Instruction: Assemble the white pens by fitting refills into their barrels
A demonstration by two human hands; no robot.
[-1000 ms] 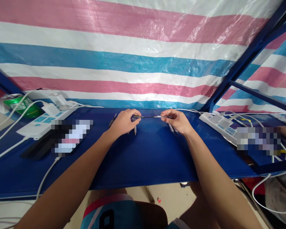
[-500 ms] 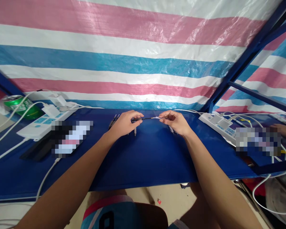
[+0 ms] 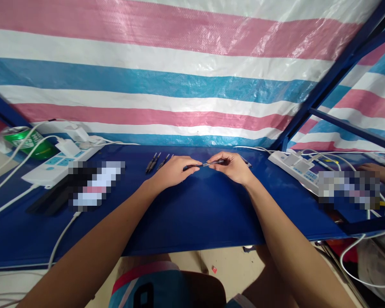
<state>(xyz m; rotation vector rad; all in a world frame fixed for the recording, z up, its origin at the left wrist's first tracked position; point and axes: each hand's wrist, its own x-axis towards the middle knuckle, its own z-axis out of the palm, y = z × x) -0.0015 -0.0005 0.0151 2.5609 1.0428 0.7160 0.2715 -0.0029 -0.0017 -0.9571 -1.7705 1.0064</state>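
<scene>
In the head view, both my hands meet over the middle of the blue table (image 3: pixel 195 214). My left hand (image 3: pixel 171 173) is closed, pinching the dark end of a slim pen (image 3: pixel 208 164) between thumb and fingers. Closed on the pen's other end, which looks grey and clear, is my right hand (image 3: pixel 232 167). The pen lies nearly level between them; whether its parts are joined is too small to tell. Several dark pen parts (image 3: pixel 153 163) lie beside my left hand. Behind my right hand, a thin pen-like piece (image 3: pixel 245 161) shows partly.
At left are a white power strip (image 3: pixel 40 173), a green can (image 3: pixel 28 143) and a blurred phone (image 3: pixel 98 186) on a cable. Another power strip (image 3: pixel 295 169) stands right, near another person's hand (image 3: pixel 380 173). A blue metal frame (image 3: pixel 321 81) and striped sheet (image 3: pixel 179 94) border the table.
My hands have come closer together, and the gap between the pen's held ends has shortened. My left hand moved right, uncovering more pen parts on the table.
</scene>
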